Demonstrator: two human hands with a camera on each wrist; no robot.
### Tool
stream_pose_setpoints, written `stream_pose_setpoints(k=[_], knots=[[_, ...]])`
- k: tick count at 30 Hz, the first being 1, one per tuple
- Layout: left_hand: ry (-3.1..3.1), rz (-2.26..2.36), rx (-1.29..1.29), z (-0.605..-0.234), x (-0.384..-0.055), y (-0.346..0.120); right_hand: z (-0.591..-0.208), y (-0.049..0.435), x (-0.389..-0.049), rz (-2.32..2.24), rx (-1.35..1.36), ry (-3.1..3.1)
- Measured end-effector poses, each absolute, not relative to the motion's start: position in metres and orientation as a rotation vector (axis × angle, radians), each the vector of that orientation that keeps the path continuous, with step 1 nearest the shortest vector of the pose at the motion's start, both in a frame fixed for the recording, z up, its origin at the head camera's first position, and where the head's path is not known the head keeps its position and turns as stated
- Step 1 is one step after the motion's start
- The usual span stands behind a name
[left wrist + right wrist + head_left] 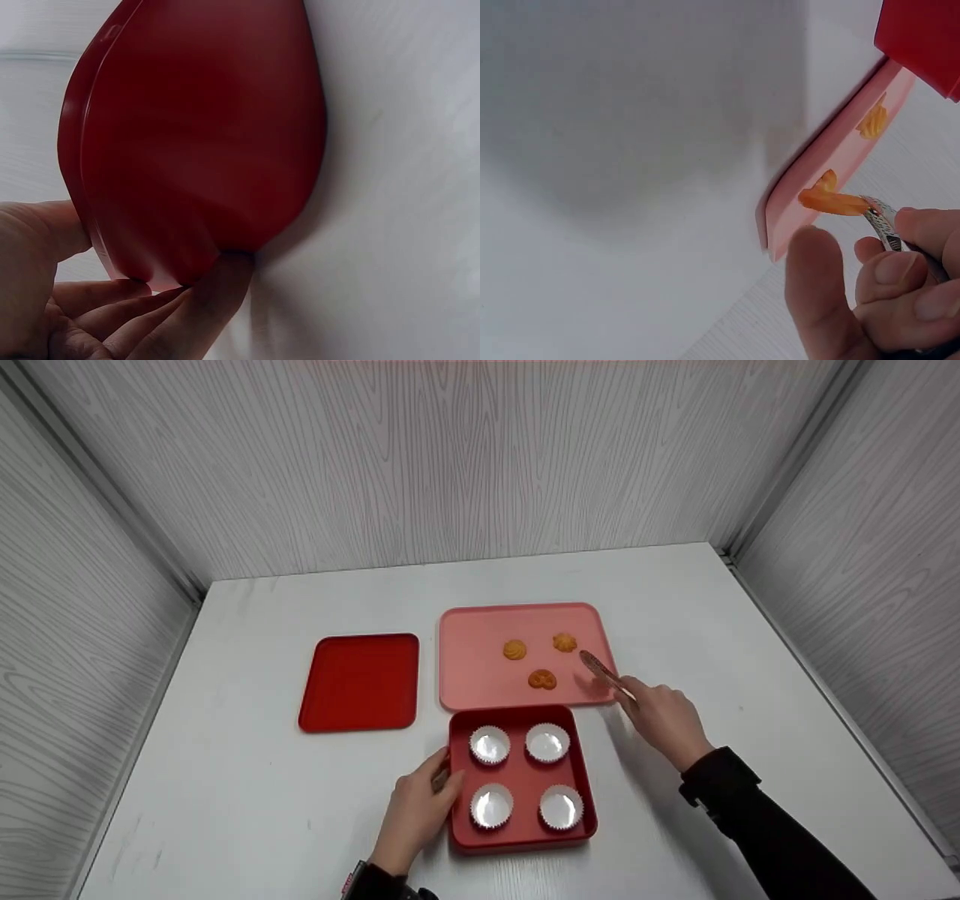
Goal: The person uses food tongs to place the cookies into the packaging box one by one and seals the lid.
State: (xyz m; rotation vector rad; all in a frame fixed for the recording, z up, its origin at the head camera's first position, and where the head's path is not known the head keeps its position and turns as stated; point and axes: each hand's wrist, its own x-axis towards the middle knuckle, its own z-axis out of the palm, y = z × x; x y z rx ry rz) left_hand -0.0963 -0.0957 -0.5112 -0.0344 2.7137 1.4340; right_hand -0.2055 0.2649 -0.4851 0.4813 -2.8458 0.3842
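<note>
Red box [523, 775] gripped by left fingers [199, 315], tongs [601, 670] by right [889, 279]; cups [490, 745]: head view only.

The left wrist view's top edge crops the red box [202, 135] (white cups [490, 745] hidden).

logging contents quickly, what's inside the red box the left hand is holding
The red box holds four white cups, set two by two, with nothing visible in them. The box's floor directly beneath them is hidden.
</note>
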Motion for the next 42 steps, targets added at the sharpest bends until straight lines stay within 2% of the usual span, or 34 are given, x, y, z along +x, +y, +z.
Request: stream_pose_setpoints(k=[22,42], knots=[[2.711,1.417,-0.050,-0.511,-0.096,-0.097,-0.459,0.289,-0.202,0.473,0.428,-3.146],[2.705,1.415,-0.069,-0.512,-0.097,-0.096,-0.476,0.270,-0.217,0.419,0.439,-3.072]])
